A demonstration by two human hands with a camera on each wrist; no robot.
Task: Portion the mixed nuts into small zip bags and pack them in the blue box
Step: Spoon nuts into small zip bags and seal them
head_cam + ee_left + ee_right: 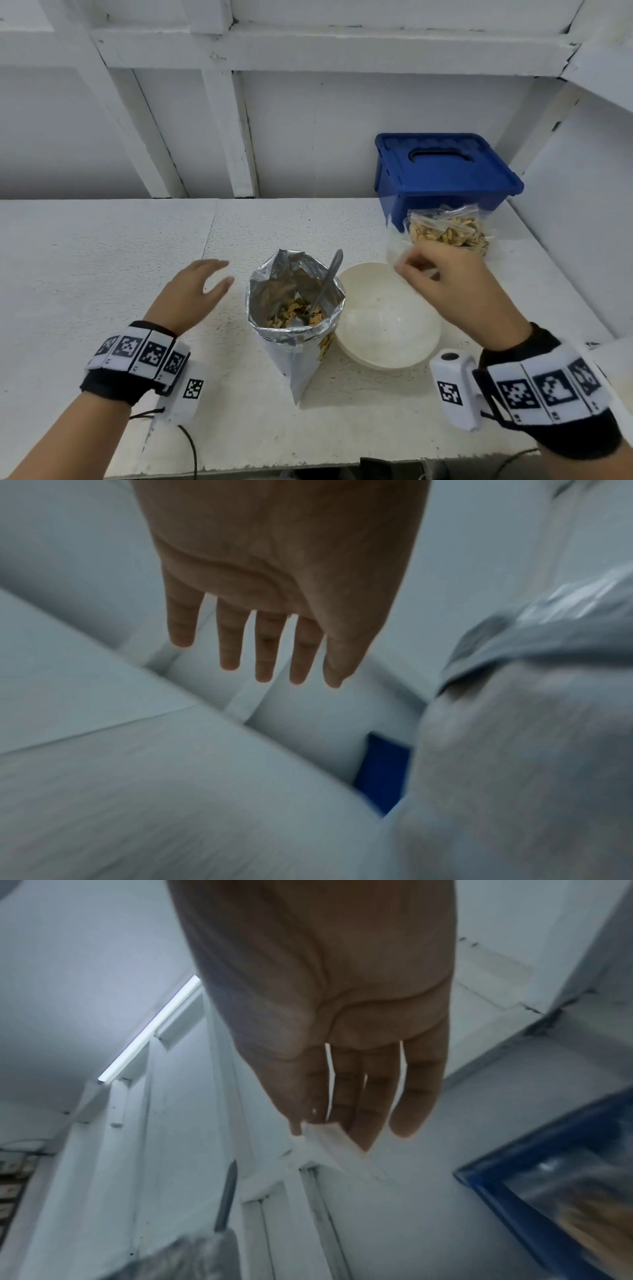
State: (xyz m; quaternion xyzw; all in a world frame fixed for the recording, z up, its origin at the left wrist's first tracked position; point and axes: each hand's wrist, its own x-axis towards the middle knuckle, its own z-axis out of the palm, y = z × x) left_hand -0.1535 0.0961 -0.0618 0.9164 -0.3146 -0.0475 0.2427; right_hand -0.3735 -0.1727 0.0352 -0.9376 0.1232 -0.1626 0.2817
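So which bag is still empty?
The clear zip bag pinched in the right hand above the bowl. The bags by the blue box hold nuts, and so does the foil bag.

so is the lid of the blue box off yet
No, the blue box at the back of the table has its lid closed, handle on top, with filled zip bags lying in front of it.

Head view looks down on white desk (102, 257); wrist views look close along palms; all share lidded blue plastic box (442, 171).
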